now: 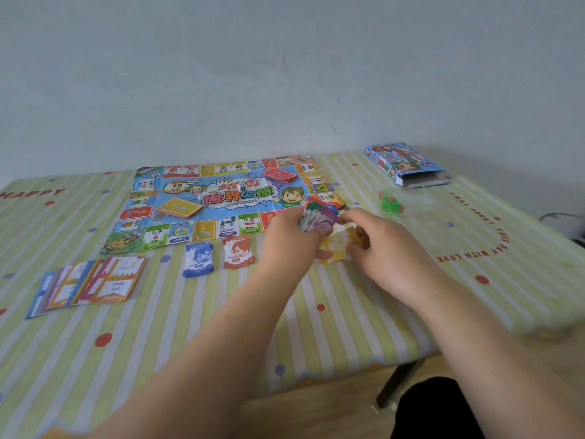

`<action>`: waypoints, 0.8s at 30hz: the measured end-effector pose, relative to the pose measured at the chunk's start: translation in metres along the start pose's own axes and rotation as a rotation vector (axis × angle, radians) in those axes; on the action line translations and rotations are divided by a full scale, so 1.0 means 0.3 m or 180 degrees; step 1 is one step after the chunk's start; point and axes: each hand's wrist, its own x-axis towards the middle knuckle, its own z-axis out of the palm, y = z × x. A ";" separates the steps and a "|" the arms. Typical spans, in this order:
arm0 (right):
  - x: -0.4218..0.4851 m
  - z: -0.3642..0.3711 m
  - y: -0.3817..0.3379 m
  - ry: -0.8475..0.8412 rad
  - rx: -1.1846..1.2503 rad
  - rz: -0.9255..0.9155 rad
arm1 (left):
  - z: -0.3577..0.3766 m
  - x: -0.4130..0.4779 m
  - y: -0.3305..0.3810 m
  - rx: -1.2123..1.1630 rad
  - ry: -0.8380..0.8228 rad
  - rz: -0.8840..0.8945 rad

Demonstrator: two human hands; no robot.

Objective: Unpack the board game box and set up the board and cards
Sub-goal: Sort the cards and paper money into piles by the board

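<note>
The left hand (289, 234) grips a fanned bundle of play-money notes (318, 218), purple and green, and its fingers are hidden behind the paper. The right hand (383, 240) meets it from the right and pinches some yellow notes (337, 245); how many there are I cannot tell, because both hands cover most of them. Just behind the bundle some small coloured pawns (332, 205) peek out, too blurred to count. The game board (221, 201) lies flat in the middle of the frame, with its lower right corner covered by the left hand. On it sit a white die (243, 187), a red card stack (280, 175) and a yellow card stack (180, 208). In front of the board lie a blue "10" money pile (198, 259) and an orange "50" money pile (237, 251), and at the lower left a row of overlapping property cards (88, 285). The open game box (408, 166) lies at the upper right near the wall, with something green in clear plastic (391, 202) beside it, hard to make out. The striped tablecloth (348, 327) has bare room below the piles, and its scalloped edge hangs at the lower right over a dark table leg (402, 381).
</note>
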 end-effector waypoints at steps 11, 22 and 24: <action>-0.030 0.030 0.015 0.0087 -0.0422 -0.0190 | -0.024 0.005 -0.026 -0.0313 0.0518 -0.0228; -0.024 0.030 0.012 -0.0013 -0.0455 -0.0098 | 0.035 -0.009 -0.057 0.0171 0.0645 -0.0157; -0.021 0.028 0.009 0.0008 -0.0475 -0.0101 | 0.039 -0.002 -0.056 0.0162 0.0660 -0.0169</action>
